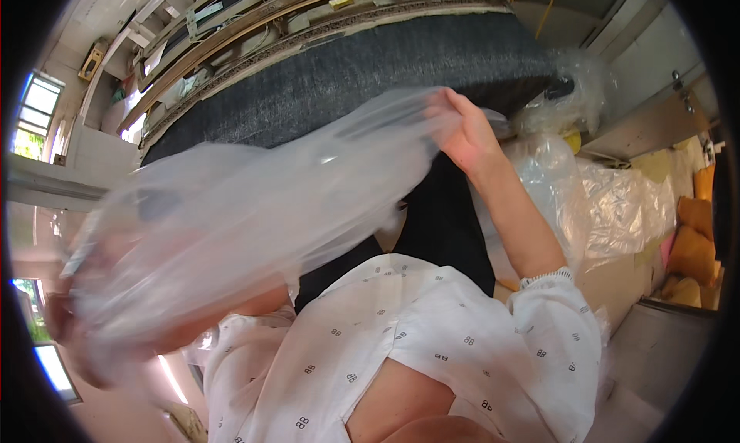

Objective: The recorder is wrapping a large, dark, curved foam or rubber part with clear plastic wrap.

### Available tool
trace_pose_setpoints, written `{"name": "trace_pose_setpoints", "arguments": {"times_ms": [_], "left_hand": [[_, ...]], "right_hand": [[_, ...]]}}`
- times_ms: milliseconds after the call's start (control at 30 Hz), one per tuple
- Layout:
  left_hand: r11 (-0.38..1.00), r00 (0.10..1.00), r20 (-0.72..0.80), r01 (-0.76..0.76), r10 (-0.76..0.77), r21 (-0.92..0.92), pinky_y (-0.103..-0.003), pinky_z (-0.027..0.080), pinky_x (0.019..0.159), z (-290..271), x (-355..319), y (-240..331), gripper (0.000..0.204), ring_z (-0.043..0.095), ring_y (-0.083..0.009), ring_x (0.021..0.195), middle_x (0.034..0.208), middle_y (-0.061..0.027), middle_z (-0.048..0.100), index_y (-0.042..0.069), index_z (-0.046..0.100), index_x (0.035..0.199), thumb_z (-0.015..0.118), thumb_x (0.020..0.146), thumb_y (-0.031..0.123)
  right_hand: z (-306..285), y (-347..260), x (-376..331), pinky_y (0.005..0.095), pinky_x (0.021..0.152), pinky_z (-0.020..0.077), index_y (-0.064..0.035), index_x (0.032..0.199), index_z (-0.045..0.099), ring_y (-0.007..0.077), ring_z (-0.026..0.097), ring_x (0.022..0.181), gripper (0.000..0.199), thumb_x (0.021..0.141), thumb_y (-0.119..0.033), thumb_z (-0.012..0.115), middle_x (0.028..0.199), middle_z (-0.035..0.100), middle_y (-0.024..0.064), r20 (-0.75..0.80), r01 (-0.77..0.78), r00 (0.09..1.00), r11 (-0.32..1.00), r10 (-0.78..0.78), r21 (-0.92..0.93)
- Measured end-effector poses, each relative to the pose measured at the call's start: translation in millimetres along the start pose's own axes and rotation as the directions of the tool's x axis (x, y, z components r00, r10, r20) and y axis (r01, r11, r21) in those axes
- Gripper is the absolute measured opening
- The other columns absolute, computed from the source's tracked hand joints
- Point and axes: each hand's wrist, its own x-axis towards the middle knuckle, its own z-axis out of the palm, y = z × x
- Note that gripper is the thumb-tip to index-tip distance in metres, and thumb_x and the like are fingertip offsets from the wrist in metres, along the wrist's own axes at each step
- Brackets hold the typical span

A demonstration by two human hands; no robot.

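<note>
1. At the upper right end of the film [308, 185], the right hand [469, 135] pinches a gathered edge between thumb and fingers.
2. At the far left, the left hand [60, 320] is a brown blur beside the film's lower end; whether its fingers grasp or merely touch it, I cannot tell.
3. Between the two hands the film, clear and wrinkled, slants from upper right to lower left, raised in front of the body and blurred toward the left.
4. It stands in the way of much behind it: the left forearm shows only dimly through it, and it covers part of the table's near edge and part of the lap.
5. Below the film come the black trousers [451, 219] and the white shirt [478, 312] with small dark marks.
6. Beyond the film lies the dark table [347, 73], its top curving across the view.
7. Along the table's far side runs a wooden rail [223, 38], with a small yellow block [341, 2] near it.
8. To the right, beyond the right forearm, a clear plastic heap [539, 177] crowds the floor; a shiny bundle [624, 204] lies beside it.
9. Farther right are a brown board [651, 121] and orange bags or cushions [694, 246].
10. On the left wall is a bright window [37, 108].
</note>
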Motion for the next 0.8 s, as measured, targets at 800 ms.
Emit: {"name": "trace_pose_setpoints", "arguments": {"times_ms": [800], "left_hand": [[0.446,0.026,-0.53,0.506,0.848,0.739,-0.037,0.042,0.086,-378.5,90.3,-115.6,0.037,0.055,-0.0317,0.096,0.107,-0.0227,0.056,-0.005,0.051,0.11,0.041,0.091,0.024]], "right_hand": [[-95.9,-237.9,57.0,0.0361,0.104,0.0248,-0.0058,0.129,0.041,0.031,0.029,0.128,0.051,0.089,-0.037,0.043,0.138,0.032,0.017,0.4,-0.146,0.757,-0.73,-0.517,-0.668]]}}
